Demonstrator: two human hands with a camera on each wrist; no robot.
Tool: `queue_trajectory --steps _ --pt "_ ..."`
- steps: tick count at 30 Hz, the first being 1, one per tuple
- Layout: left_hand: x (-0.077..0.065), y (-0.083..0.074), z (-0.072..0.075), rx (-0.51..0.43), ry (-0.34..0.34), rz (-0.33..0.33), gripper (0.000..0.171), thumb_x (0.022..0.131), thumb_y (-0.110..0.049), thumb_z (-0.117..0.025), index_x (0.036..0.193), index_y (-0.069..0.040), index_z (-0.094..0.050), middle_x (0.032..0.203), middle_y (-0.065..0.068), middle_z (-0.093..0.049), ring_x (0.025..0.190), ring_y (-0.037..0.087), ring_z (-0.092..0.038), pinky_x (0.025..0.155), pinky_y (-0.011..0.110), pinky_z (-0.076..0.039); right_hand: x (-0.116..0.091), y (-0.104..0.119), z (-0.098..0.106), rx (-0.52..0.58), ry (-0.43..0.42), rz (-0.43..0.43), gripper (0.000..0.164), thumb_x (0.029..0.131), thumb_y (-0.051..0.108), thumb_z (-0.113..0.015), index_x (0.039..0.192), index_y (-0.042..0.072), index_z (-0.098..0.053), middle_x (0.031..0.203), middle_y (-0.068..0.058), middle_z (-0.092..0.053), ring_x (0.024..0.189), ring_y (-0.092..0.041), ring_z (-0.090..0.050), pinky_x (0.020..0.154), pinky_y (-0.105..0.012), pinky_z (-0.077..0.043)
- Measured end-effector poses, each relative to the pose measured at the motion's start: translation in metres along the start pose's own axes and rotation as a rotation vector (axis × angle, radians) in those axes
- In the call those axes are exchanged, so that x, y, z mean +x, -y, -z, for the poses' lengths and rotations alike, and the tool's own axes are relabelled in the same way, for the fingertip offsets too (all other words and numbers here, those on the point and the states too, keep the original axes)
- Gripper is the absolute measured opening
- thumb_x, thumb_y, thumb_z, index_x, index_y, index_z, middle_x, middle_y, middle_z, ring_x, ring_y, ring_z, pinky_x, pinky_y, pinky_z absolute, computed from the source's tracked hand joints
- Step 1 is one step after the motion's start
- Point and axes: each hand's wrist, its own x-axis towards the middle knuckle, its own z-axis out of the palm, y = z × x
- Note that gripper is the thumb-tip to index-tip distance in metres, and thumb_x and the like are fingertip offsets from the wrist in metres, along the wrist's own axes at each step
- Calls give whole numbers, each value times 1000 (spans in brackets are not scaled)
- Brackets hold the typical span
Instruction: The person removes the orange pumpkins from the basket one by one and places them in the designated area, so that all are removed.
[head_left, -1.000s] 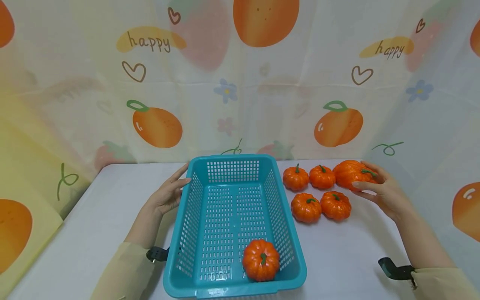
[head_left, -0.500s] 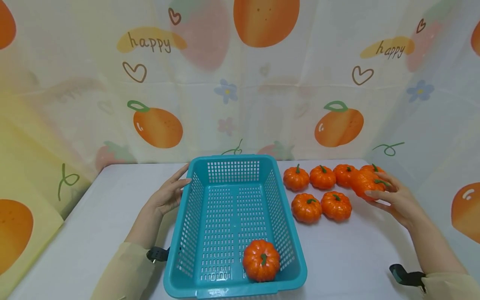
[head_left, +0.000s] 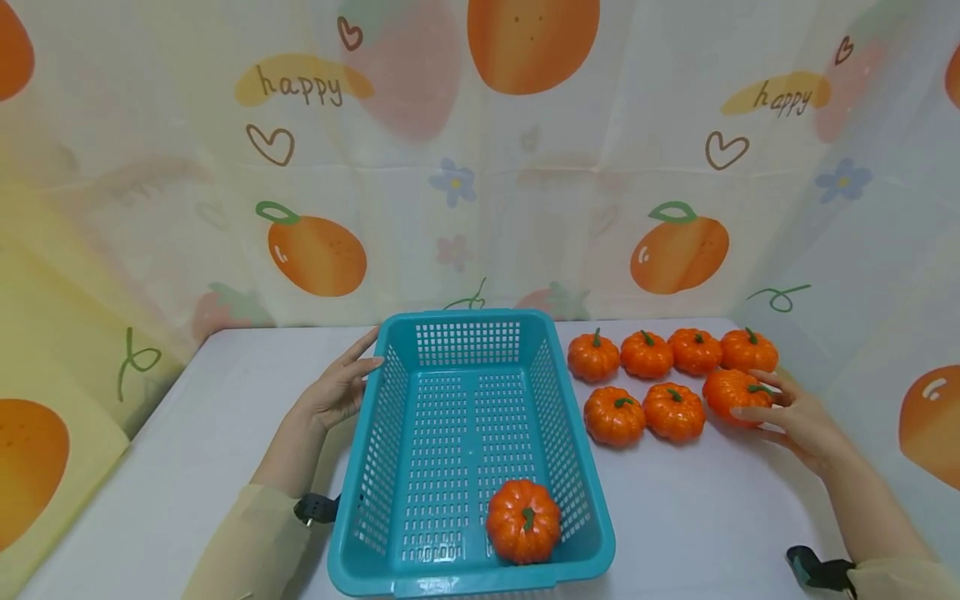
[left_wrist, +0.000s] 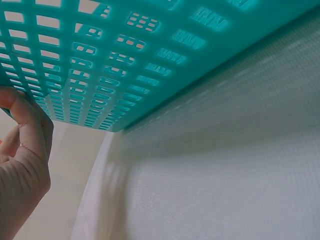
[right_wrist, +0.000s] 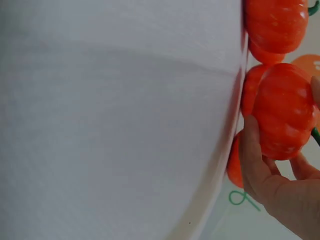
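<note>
My right hand (head_left: 798, 421) holds a small orange toy pumpkin (head_left: 726, 395) with a green stem, thumb on the near side and fingers behind it. In the right wrist view this held pumpkin (right_wrist: 284, 112) overlaps others behind it. It is at the right end of the front row, beside another pumpkin (head_left: 674, 412). On the left, my left hand (head_left: 337, 392) touches the outer wall and rim of a teal plastic basket (head_left: 358, 467), its fingers stretched along the side. One pumpkin (head_left: 523, 522) lies inside the basket at the near right corner.
Right of the basket, another front-row pumpkin (head_left: 614, 416) lies on the white tabletop (head_left: 675, 517). Behind is a row of several more, from a pumpkin (head_left: 593, 357) near the basket to a pumpkin (head_left: 748, 350) at the far right. A printed cloth (head_left: 525, 208) hangs behind the table.
My right hand has brought its pumpkin from the back row toward the front row's right end, uncovering the back-row pumpkins it overlapped. The left hand and basket stay put.
</note>
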Motion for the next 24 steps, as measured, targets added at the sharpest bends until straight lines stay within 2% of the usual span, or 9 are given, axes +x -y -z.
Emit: queue_trajectory --steps 5,11,18,24 --pt "0 1 0 -7 -3 4 69 102 -15 -52 159 -28 -16 115 -2 -66 87 11 -71 73 26 -62 -1 -3 -5 -60 -7 27 81 93 27 -67 155 5 -19 154 -29 -6 122 -32 -33 81 -18 -57" --pt "-1 2 0 16 -13 3 70 102 -17 -53 159 -30 -16 119 -2 -64 90 11 -71 75 26 -62 -1 -2 -6 -96 -14 17 84 92 29 -69 154 4 -19 155 -31 -5 123 -35 -34 79 -16 -56" --pt "-1 2 0 10 -6 2 69 102 -17 -53 159 -29 -15 118 -1 -64 89 11 -71 75 26 -62 -1 -2 -6 -125 14 -3 86 92 29 -68 153 0 -16 150 -33 -18 119 -30 -39 79 -14 -54" --pt "-1 2 0 15 -4 4 69 102 -18 -53 159 -30 -15 121 -1 -63 90 11 -71 75 26 -62 0 -2 -4 -126 30 -14 89 92 26 -68 155 -1 -10 151 -38 -13 121 -35 -39 77 -15 -53"
